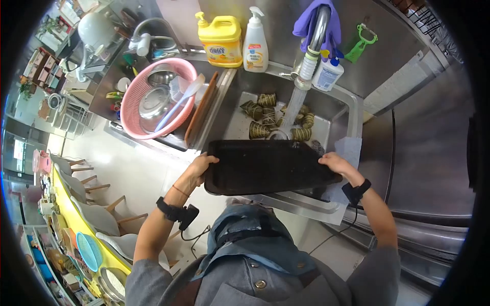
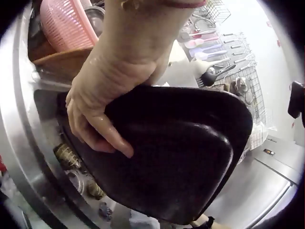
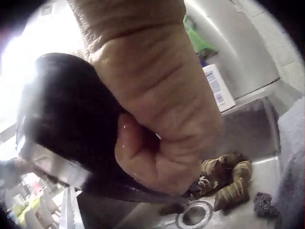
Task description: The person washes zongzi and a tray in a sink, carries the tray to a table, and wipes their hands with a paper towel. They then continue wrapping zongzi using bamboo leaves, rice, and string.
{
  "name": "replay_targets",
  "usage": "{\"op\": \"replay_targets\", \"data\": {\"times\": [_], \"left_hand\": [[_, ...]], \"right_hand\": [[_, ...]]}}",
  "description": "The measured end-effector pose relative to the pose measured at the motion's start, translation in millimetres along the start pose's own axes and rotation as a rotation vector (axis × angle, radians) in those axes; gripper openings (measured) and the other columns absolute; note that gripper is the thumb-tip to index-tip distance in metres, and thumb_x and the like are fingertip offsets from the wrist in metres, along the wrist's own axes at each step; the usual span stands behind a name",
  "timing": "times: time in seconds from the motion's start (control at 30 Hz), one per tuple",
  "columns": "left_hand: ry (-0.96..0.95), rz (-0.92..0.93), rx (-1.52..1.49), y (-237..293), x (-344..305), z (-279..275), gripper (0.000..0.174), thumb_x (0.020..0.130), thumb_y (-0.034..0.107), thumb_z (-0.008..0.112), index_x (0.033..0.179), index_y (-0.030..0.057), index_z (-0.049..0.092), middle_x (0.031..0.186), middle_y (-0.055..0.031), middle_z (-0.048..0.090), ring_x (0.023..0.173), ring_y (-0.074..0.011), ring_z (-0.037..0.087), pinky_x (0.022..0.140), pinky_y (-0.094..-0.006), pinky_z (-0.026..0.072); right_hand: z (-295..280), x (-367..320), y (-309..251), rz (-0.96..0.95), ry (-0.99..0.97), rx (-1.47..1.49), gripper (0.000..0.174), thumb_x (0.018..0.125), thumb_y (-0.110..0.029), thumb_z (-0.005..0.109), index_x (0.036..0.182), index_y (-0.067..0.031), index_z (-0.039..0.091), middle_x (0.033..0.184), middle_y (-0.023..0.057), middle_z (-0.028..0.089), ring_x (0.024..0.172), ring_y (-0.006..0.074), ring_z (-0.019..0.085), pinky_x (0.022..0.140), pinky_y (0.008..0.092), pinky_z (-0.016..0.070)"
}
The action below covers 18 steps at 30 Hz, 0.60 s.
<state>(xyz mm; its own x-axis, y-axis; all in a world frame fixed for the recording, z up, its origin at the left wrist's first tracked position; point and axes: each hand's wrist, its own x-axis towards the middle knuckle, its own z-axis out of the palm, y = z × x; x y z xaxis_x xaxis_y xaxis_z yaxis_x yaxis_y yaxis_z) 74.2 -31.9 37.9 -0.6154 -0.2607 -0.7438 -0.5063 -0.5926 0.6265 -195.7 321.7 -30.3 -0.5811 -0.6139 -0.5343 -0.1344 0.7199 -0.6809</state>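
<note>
A black rectangular baking tray (image 1: 270, 167) is held tilted over the front part of the steel sink (image 1: 338, 109). My left hand (image 1: 200, 167) grips its left end, with the thumb over the edge. At the opposite end, my right hand (image 1: 337, 164) pinches the rim between thumb and curled fingers (image 3: 138, 160). Beyond the tray, several leaf-wrapped, string-tied rice dumplings (image 1: 259, 130) lie on the sink floor around the drain (image 3: 194, 215). Water (image 1: 295, 106) runs from the faucet (image 1: 320, 28) just behind the tray. The left wrist view shows the tray's wet dark surface (image 2: 176, 157) up close.
Left of the sink sits a pink colander (image 1: 133, 115) with metal bowls, beside a brown board (image 1: 201, 109). A yellow jug (image 1: 220, 43) and a white pump bottle (image 1: 255, 43) stand behind. Purple gloves (image 1: 334, 25) hang near the faucet. A cloth (image 1: 347, 153) drapes over the right rim.
</note>
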Motion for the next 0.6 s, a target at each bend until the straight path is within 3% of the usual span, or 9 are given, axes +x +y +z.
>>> {"op": "replay_targets", "data": {"times": [0.03,0.13,0.23,0.33,0.37,0.47,0.57,0.6], "left_hand": [[0.017,-0.031,0.018,-1,-8,-7,0.033,0.08,0.0,0.047,0.113,-0.0066,0.042,0.102,-0.0192,0.055,0.089,-0.0275,0.06,0.077,-0.0368,0.0546],[0.049,0.048,0.077,-10,-32,-17,0.035,0.079,0.005,0.048,0.112,-0.0072,0.048,0.096,-0.0165,0.06,0.084,-0.0263,0.063,0.072,-0.0335,0.0549],[0.009,0.182,0.051,-39,-36,-38,0.046,0.076,-0.001,0.045,0.121,-0.0056,0.038,0.106,-0.0179,0.053,0.091,-0.0243,0.058,0.08,-0.0338,0.0524],[0.035,0.271,0.051,-64,-48,-50,0.057,0.074,-0.005,0.043,0.129,-0.0032,0.03,0.113,-0.0162,0.049,0.097,-0.0218,0.053,0.084,-0.0313,0.048],[0.073,0.314,0.069,-73,-51,-53,0.058,0.073,-0.005,0.043,0.13,-0.0025,0.029,0.114,-0.0157,0.048,0.098,-0.0217,0.052,0.085,-0.031,0.047],[0.128,0.421,0.08,-97,-61,-61,0.063,0.072,-0.005,0.043,0.133,-0.0003,0.027,0.118,-0.0137,0.046,0.104,-0.0199,0.048,0.09,-0.029,0.0411],[0.215,0.429,0.127,-109,-68,-68,0.065,0.072,-0.004,0.043,0.134,0.0003,0.025,0.121,-0.0124,0.042,0.106,-0.0174,0.045,0.092,-0.0258,0.0375],[0.241,0.435,0.132,-115,-67,-73,0.065,0.072,-0.004,0.043,0.135,0.0004,0.025,0.121,-0.0121,0.042,0.106,-0.0173,0.045,0.092,-0.0256,0.0375]], "right_hand": [[6,-2,-8,-0.006,-0.036,-0.079,0.039,0.078,-0.03,0.058,0.067,0.0069,0.053,0.061,0.0157,0.051,0.059,0.0225,0.048,0.059,0.0414,0.0391],[21,-19,-31,-0.019,-0.082,-0.313,0.039,0.078,-0.031,0.058,0.068,0.0069,0.053,0.061,0.017,0.052,0.068,0.0249,0.058,0.065,0.0416,0.0427],[34,-30,-41,-0.013,-0.12,-0.296,0.039,0.079,-0.031,0.058,0.068,0.0062,0.054,0.061,0.0162,0.054,0.064,0.0251,0.061,0.059,0.0395,0.0467],[48,-35,-49,0.057,-0.135,-0.031,0.037,0.081,-0.031,0.059,0.073,0.0054,0.056,0.061,0.0152,0.056,0.053,0.0241,0.06,0.046,0.0357,0.0472],[51,-25,-38,0.08,-0.184,0.058,0.034,0.083,-0.03,0.059,0.079,0.0042,0.057,0.065,0.0139,0.057,0.044,0.0215,0.058,0.035,0.0318,0.0442],[41,15,-27,0.131,-0.038,0.129,0.029,0.08,-0.024,0.061,0.086,0.0037,0.057,0.07,0.0155,0.059,0.056,0.0252,0.062,0.047,0.0375,0.0497],[40,85,16,-0.324,0.323,-0.683,0.028,0.076,-0.017,0.063,0.096,0.0018,0.057,0.087,0.017,0.06,0.082,0.0285,0.062,0.069,0.042,0.0503],[48,109,28,-0.366,0.343,-0.771,0.032,0.072,-0.013,0.063,0.1,0.0015,0.055,0.093,0.0172,0.059,0.09,0.0294,0.058,0.075,0.042,0.0474]]}}
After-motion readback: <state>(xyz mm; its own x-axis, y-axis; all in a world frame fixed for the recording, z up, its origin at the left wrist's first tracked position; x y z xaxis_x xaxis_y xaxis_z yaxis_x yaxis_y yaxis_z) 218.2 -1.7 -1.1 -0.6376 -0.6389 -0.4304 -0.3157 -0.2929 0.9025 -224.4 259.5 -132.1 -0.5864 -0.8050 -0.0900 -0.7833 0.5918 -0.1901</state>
